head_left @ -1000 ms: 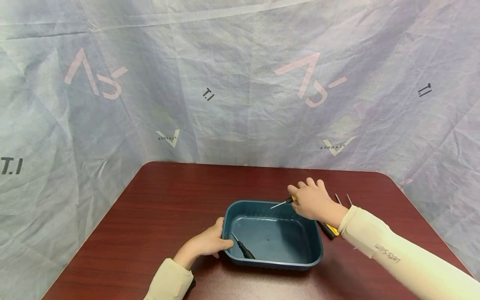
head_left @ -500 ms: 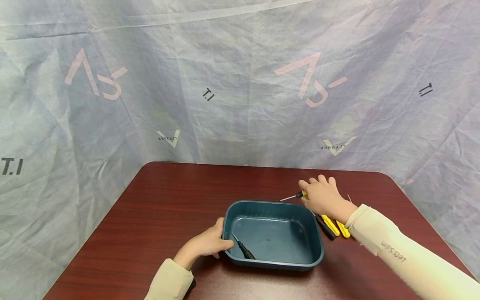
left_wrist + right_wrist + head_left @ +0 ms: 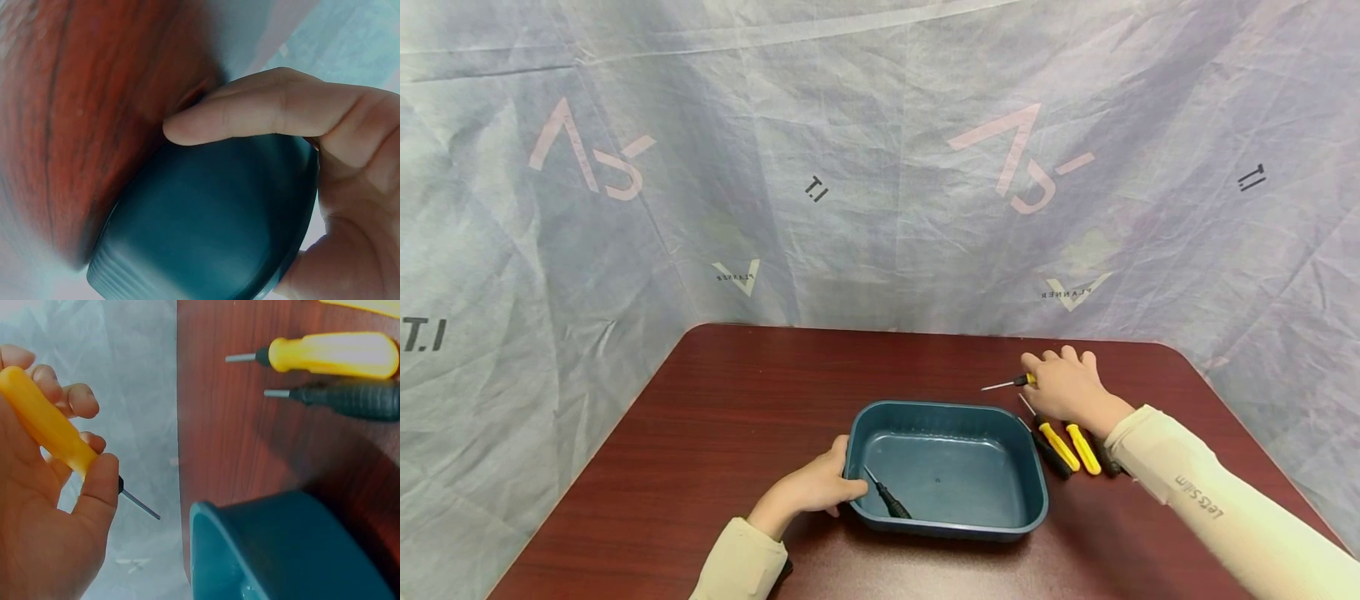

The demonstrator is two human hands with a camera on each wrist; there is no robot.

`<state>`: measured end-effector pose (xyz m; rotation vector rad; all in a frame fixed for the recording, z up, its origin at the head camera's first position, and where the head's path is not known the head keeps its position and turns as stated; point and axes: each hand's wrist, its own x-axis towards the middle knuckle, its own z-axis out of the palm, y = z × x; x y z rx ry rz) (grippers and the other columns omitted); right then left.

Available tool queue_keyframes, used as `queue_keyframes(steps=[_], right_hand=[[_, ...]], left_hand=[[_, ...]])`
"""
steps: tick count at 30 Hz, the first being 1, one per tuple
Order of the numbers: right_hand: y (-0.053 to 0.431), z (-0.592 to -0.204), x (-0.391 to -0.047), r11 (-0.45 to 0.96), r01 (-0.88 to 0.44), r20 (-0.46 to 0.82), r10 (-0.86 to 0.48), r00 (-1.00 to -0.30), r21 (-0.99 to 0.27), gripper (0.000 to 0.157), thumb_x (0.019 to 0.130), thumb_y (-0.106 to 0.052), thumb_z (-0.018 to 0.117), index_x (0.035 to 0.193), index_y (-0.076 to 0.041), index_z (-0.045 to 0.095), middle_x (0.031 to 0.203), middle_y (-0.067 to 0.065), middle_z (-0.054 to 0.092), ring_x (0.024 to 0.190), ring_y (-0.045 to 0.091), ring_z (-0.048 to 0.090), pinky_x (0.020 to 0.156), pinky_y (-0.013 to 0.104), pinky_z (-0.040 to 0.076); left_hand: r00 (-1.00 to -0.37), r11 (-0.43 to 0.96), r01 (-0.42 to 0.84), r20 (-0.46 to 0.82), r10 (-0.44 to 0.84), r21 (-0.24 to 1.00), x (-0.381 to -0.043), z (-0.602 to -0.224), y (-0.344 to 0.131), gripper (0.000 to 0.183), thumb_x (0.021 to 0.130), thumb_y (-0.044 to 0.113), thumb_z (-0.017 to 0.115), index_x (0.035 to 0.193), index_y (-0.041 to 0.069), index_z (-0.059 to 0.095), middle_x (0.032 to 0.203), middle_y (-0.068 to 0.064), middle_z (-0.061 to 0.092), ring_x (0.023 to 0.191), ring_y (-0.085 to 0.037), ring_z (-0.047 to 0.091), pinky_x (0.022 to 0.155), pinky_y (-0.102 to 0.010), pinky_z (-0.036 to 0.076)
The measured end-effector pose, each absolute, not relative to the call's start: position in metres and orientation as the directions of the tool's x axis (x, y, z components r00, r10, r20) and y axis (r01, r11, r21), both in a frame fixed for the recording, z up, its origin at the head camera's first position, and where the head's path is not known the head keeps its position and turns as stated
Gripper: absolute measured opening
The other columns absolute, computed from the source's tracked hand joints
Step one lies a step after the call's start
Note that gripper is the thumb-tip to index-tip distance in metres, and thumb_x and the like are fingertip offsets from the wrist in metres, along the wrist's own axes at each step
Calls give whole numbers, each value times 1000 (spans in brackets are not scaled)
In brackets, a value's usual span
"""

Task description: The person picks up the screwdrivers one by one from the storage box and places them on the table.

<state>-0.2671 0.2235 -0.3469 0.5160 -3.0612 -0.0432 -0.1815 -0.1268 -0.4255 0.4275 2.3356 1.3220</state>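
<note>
My left hand (image 3: 815, 482) grips the left wall of a dark blue-green plastic bin (image 3: 955, 527), thumb over the rim and fingers on the outside, as the left wrist view also shows. Inside the bin, at its left end, lies a black-handled screwdriver (image 3: 891, 502). Beyond the bin's back right corner, my right hand (image 3: 1066, 387) holds a yellow-handled screwdriver (image 3: 47, 419) above the table. Its handle lies across the palm, pinched near the black collar by thumb and forefinger, and its shaft points left in the head view.
Right of the bin lie a black screwdriver (image 3: 1051, 452), a yellow screwdriver (image 3: 1060, 447), another yellow screwdriver (image 3: 1083, 450) and a dark handle (image 3: 1105, 457) partly behind the right forearm. The reddish-brown table (image 3: 760, 375) ends at a grey printed cloth (image 3: 880, 167).
My right hand has moved right and back with the yellow screwdriver, from over the bin's back right rim to past it, uncovering tools on the table. The left hand and bin stay put.
</note>
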Motion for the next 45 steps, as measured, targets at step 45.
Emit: queue_keyframes(steps=[45], right_hand=[[299,-352,-290,987,-96,-134,-114,-984,-129,54,87,-24,47,132,4,36,117,33,46,87,44,37,68,56,23]], left_hand=[[-868,501,50,-211,450,864,-181,-425,-127,71,76,15,57,131,-7,19,83,-11,51,61,-21,52,49,-37,49]])
